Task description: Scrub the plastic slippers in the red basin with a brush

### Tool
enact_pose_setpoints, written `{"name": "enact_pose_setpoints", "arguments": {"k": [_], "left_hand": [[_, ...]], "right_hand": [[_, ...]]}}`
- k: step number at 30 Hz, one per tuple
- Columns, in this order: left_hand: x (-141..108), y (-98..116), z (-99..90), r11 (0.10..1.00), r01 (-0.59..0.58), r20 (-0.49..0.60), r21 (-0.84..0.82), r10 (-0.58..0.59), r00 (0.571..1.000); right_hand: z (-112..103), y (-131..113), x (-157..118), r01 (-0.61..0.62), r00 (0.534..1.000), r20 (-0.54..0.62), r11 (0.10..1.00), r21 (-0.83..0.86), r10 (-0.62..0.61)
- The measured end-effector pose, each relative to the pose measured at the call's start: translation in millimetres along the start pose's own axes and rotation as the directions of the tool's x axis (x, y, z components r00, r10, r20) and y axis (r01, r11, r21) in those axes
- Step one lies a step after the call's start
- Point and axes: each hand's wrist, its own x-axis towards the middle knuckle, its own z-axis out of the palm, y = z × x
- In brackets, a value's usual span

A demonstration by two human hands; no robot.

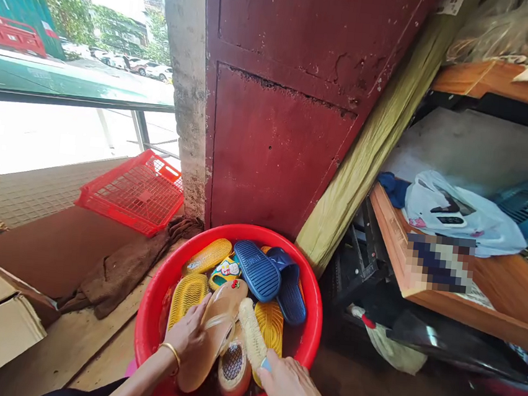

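Item, in left hand: tan flip-flop, smooth-faced, with translucent strap and small red cherry ornament toward far end. Pinched at left edge, fingers pressed close together, tips partly hidden; thumb impossible to make out. Lies tilted inside basin, presumably braced to keep face exposed and steady.

Item, in right hand: scrubbing brush, long, cream, dense-bristled, pale blue near the grip. Curled fingers closed around handle, thumb alongside; likely held low for firm pressure. Points away from right fingers, beside right edge of tan flip-flop; contact uncertain.

Item, between both hands' fingers: tan shoe, rounded end, dark lattice-patterned patch.

Item, just beyond left fingers: yellow slipper, wavy-ridged. Farther out: child's cartoon-print sandal, another yellow slipper.

Item, beyond right fingers: ribbed blue slipper, sole up; navy slide; grooved yellow sole, nearest.

Item, around all fingers: round red plastic basin, glossy-rimmed, apparently keeping heap gathered within reach.
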Motion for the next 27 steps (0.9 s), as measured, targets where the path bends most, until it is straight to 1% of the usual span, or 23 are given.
{"name": "enact_pose_setpoints", "arguments": {"k": [2,3,4,5,7,9,10,11,12,14,16,17,20,22,25,27], "left_hand": [[0,4,-5.0,0.996,0.007,0.025,-0.087,-0.005,1.000],[0,6,-7.8,0.988,0.020,0.037,-0.154,-0.014,0.999],[-2,9,-10.7,0.970,0.045,0.049,-0.241,-0.034,0.998],[-3,12,-13.4,0.937,0.084,0.073,-0.340,-0.062,0.995],[-6,17,-18.1,0.827,0.186,0.149,-0.530,-0.125,0.981],[-6,20,-20.9,0.716,0.268,0.210,-0.645,-0.171,0.963],[-4,21,-21.5,0.691,0.282,0.208,-0.666,-0.191,0.959],[-1,22,-21.4,0.692,0.283,0.182,-0.664,-0.217,0.959],[3,23,-20.8,0.718,0.276,0.137,-0.639,-0.248,0.959],[13,27,-18.2,0.814,0.259,0.042,-0.519,-0.278,0.960],[23,31,-14.7,0.891,0.226,-0.022,-0.393,-0.255,0.967],[29,33,-12.8,0.911,0.210,-0.040,-0.354,-0.239,0.970],[41,36,-7.5,0.919,0.203,-0.068,-0.339,-0.239,0.969],[47,36,-6.5,0.917,0.188,-0.071,-0.353,-0.226,0.971],[48,39,-14.1,0.909,0.120,-0.074,-0.399,-0.162,0.984],[41,44,-25.9,0.870,0.056,-0.049,-0.490,-0.092,0.995]], "right_hand": [[-21,-1,10,-0.056,0.992,0.119,0.997,0.062,0.048],[-29,-3,17,-0.079,0.985,0.157,0.993,0.091,0.064],[-35,-7,25,-0.086,0.983,0.170,0.989,0.118,0.066],[-38,-11,33,-0.095,0.983,0.167,0.987,0.132,0.073],[-39,-20,49,-0.131,0.984,0.137,0.985,0.114,0.115],[-34,-25,62,-0.183,0.980,0.095,0.980,0.075,0.176],[-31,-27,67,-0.203,0.977,0.075,0.977,0.067,0.198],[-27,-28,71,-0.213,0.976,0.057,0.975,0.071,0.209],[-24,-28,74,-0.216,0.976,0.040,0.973,0.082,0.213],[-17,-29,76,-0.208,0.978,0.012,0.971,0.116,0.208],[-11,-29,76,-0.189,0.981,-0.003,0.968,0.164,0.192],[-8,-29,75,-0.175,0.984,-0.008,0.966,0.192,0.179],[-4,-26,73,-0.129,0.988,-0.047,0.945,0.302,0.149],[-6,-21,75,-0.121,0.979,-0.105,0.914,0.388,0.175],[-12,-13,82,-0.119,0.940,-0.214,0.841,0.527,0.266],[-17,-10,86,-0.099,0.895,-0.292,0.789,0.606,0.337]]}}
